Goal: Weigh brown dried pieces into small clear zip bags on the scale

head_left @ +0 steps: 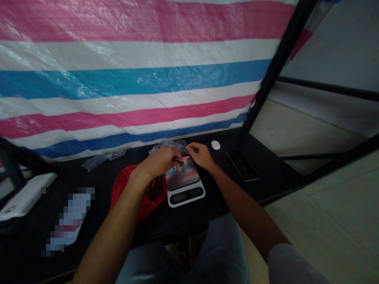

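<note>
A white digital scale (186,196) with a shiny metal plate stands on the black table. On its plate sits a small round container (180,167). My left hand (162,159) is over the plate's left side, its fingers pinched at the container's top around something too small to make out. At the plate's far right edge is my right hand (201,154), fingers pressed together; what they hold, if anything, is hidden. Left of the scale lies an open red bag (118,186) with dark brown bits (154,188) inside, partly covered by my left forearm.
Clear plastic bags (167,144) lie behind the scale, another (102,157) further left. A white oval case (215,145) and a black phone (242,165) are at the right. A blurred packet (72,217) and a white device (28,195) lie left. Striped sheeting (133,83) hangs behind.
</note>
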Demonstrator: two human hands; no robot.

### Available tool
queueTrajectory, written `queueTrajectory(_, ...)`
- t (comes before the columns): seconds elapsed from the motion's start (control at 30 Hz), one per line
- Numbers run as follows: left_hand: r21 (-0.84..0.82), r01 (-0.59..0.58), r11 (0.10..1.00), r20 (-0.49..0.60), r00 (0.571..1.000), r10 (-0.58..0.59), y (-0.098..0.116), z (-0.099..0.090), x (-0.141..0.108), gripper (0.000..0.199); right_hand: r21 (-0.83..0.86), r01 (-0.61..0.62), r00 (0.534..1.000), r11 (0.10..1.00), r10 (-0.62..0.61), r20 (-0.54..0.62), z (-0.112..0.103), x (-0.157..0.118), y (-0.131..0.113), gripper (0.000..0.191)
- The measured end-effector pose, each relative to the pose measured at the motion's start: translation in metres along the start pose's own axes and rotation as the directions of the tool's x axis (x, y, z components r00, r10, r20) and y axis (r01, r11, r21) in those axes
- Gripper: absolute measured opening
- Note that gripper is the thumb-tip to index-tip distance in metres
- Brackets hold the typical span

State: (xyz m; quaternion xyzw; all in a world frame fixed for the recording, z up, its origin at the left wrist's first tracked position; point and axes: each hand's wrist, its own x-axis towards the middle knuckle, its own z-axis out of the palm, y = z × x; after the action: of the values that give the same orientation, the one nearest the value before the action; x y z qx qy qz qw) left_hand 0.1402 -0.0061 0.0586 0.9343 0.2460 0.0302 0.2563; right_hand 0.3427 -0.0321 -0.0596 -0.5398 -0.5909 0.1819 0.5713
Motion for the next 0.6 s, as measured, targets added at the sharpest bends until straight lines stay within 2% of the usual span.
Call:
queueTrajectory(0.2, -0.185, -0.036, 0.982, -0.051, 0.998, 0.027, -0.002, -0.002, -0.005, 0.02, -0.004, 0.01, 1.0, 1.0, -0.01, 0.028, 0.0, -0.002, -0.004, 0.031)
queueTrajectory(0.27, -0.132, -0.053, 0.99, -0.104, 0.994, 0.04, -0.01, -0.003, -0.007, 0.02, -0.016, 0.004, 1.0, 1.0, -0.003, 0.024, -0.001, -0.002, -0.005, 0.032)
queueTrajectory(0.33, -0.033, -0.019, 0.999, -0.117, 0.993, 0.015, -0.02, -0.003, -0.009, 0.019, -0.023, -0.007, 1.0, 1.0, 0.007, 0.018, -0.001, -0.002, -0.006, 0.032)
queueTrajectory(0.43, 0.093, 0.065, 0.994, -0.039, 0.997, -0.062, -0.034, 0.002, -0.01, 0.02, -0.013, -0.007, 1.0, 1.0, 0.007, 0.014, -0.001, -0.002, -0.007, 0.033)
queueTrajectory(0.6, 0.114, 0.044, 0.992, 0.031, 0.998, -0.048, -0.038, 0.017, -0.006, 0.024, -0.021, 0.004, 1.0, 1.0, -0.003, 0.026, -0.001, -0.003, -0.008, 0.034)
